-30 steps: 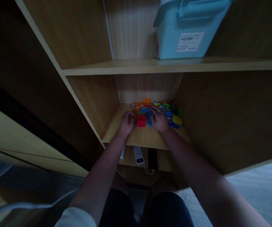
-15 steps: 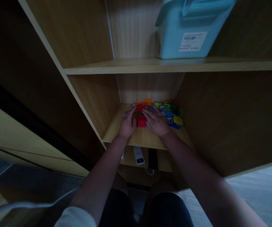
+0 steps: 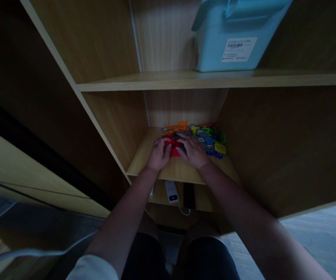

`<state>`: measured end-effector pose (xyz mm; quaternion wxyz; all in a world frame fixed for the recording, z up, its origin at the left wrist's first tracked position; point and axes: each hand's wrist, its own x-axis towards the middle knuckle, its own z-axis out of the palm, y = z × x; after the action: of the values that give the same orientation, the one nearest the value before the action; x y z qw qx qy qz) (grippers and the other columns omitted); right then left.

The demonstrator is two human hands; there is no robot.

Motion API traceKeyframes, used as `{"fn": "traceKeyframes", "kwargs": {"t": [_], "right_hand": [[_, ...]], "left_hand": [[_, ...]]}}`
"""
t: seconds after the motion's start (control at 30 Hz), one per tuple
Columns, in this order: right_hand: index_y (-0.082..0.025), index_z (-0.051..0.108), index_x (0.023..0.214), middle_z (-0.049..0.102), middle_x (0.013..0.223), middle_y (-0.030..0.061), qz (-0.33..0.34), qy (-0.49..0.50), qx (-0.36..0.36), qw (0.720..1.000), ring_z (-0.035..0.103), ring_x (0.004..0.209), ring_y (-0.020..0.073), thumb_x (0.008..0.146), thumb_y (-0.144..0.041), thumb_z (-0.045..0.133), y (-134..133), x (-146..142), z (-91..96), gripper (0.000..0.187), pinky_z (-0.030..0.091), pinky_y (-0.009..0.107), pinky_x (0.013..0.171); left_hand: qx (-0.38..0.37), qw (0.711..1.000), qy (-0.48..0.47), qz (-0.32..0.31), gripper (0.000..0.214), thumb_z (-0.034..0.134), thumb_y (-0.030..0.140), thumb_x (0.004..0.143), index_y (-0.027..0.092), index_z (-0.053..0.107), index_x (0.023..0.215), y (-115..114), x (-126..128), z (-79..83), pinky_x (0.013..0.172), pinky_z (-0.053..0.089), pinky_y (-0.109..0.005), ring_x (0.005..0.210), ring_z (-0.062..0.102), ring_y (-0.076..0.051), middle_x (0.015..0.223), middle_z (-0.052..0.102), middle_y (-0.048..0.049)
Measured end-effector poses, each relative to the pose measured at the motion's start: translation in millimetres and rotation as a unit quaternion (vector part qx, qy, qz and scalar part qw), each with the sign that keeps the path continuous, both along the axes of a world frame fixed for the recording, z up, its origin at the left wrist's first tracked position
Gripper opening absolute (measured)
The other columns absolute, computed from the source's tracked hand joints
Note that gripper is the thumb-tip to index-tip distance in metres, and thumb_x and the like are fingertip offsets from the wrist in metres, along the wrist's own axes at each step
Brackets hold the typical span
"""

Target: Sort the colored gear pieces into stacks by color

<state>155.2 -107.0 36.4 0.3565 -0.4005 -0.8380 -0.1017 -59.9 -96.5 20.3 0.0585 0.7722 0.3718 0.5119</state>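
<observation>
On the middle shelf (image 3: 182,170), small red plastic building pieces (image 3: 174,151) lie between my two hands. My left hand (image 3: 158,154) curls its fingers and thumb about their left side. From the right, my right hand (image 3: 195,151) bends its fingers over the same red pieces, its thumb against them. Orange pieces (image 3: 182,125) lie just behind. To the right of my right hand spreads a pile of blue, green and yellow pieces (image 3: 210,142). The dim light hides where each fingertip touches.
A light blue lidded bin (image 3: 209,50) with a label stands on the shelf above (image 3: 162,82). Below, a white power bank (image 3: 171,191) with a cable lies beside a black flat object (image 3: 189,196). Wooden side walls (image 3: 273,147) bound the compartment.
My fingers have drawn back toward me and bent inward from a stretched position. The red pieces behind have come nearer, bunched between both hands.
</observation>
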Motion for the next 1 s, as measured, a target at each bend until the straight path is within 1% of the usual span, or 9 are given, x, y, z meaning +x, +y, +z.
{"fn": "traceKeyframes", "kwargs": {"t": [0.17,0.27,0.43,0.57,0.67,0.77,0.83,0.9,1.0], "right_hand": [[-0.025,0.065,0.138,0.052,0.168,0.0103,0.026,0.007,-0.022,0.999,0.052,0.151,0.0287,0.113,-0.039,0.044,1,0,1.7,0.036,0.042,0.054,0.127],[-0.026,0.064,0.137,0.055,0.165,0.0109,0.048,0.023,-0.028,0.998,0.053,0.151,0.0269,0.113,-0.038,0.041,2,-1,1.5,0.035,0.042,0.053,0.127],[-0.027,0.064,0.134,0.064,0.155,0.0106,0.079,0.032,-0.051,0.995,0.058,0.144,0.0275,0.113,-0.037,0.041,4,-2,0.1,0.033,0.045,0.053,0.124],[-0.026,0.064,0.128,0.069,0.145,0.0122,0.084,0.043,-0.047,0.994,0.061,0.137,0.0281,0.112,-0.04,0.041,4,-3,-1.8,0.031,0.049,0.052,0.119],[-0.026,0.063,0.125,0.07,0.141,0.0132,0.068,0.057,-0.039,0.995,0.063,0.135,0.0281,0.112,-0.044,0.044,5,-1,-4.5,0.029,0.049,0.049,0.118],[-0.024,0.062,0.129,0.07,0.14,0.0146,0.021,0.104,-0.034,0.994,0.064,0.133,0.0285,0.11,-0.047,0.05,11,6,-8.7,0.032,0.049,0.046,0.119],[-0.023,0.062,0.131,0.072,0.135,0.0146,-0.014,0.13,-0.042,0.991,0.066,0.129,0.0293,0.108,-0.049,0.053,16,13,-12.0,0.036,0.051,0.046,0.116],[-0.023,0.064,0.129,0.075,0.128,0.0134,-0.03,0.141,-0.058,0.988,0.068,0.124,0.0294,0.106,-0.05,0.056,21,19,-15.1,0.036,0.053,0.045,0.113],[-0.025,0.068,0.123,0.077,0.122,0.0109,-0.029,0.137,-0.08,0.987,0.07,0.12,0.0284,0.105,-0.049,0.057,26,24,-17.8,0.032,0.054,0.044,0.11]], "left_hand": [[-0.021,0.999,0.005,-0.024,0.026,0.046,0.043,0.112,0.024,0.06,0.125,-4,0,-1.1,0.11,0.053,-0.044,0.121,0.068,-0.026,0.123,0.072,-0.0119],[-0.025,0.999,0.016,-0.041,0.028,0.044,0.044,0.112,0.024,0.058,0.125,-7,1,-1.1,0.108,0.054,-0.044,0.118,0.068,-0.025,0.122,0.072,-0.012],[-0.015,0.997,0.05,-0.052,0.031,0.041,0.045,0.112,0.023,0.058,0.125,-10,2,-2.1,0.108,0.053,-0.044,0.119,0.068,-0.026,0.121,0.072,-0.0127],[-0.005,0.997,0.05,-0.055,0.032,0.041,0.046,0.112,0.023,0.058,0.127,-12,2,-3.5,0.108,0.054,-0.045,0.121,0.068,-0.026,0.122,0.071,-0.0132],[0.008,0.998,0.029,-0.051,0.035,0.049,0.045,0.109,0.021,0.053,0.134,-11,2,-3.3,0.11,0.053,-0.047,0.125,0.067,-0.028,0.13,0.069,-0.0161],[0.004,0.999,-0.021,-0.025,0.036,0.055,0.039,0.106,0.021,0.05,0.137,-5,0,-3.0,0.113,0.052,-0.048,0.126,0.066,-0.028,0.13,0.069,-0.0165],[-0.014,0.999,-0.05,-0.003,0.031,0.058,0.034,0.105,0.022,0.052,0.132,2,0,-3.9,0.114,0.052,-0.049,0.125,0.067,-0.028,0.127,0.07,-0.0148],[-0.04,0.997,-0.067,0.006,0.032,0.063,0.031,0.101,0.022,0.053,0.13,9,-1,-6.0,0.116,0.05,-0.05,0.127,0.066,-0.028,0.13,0.069,-0.0148],[-0.086,0.994,-0.067,-0.018,0.042,0.071,0.027,0.095,0.023,0.054,0.134,18,-1,-10.9,0.121,0.048,-0.051,0.135,0.063,-0.029,0.139,0.067,-0.015]]}}
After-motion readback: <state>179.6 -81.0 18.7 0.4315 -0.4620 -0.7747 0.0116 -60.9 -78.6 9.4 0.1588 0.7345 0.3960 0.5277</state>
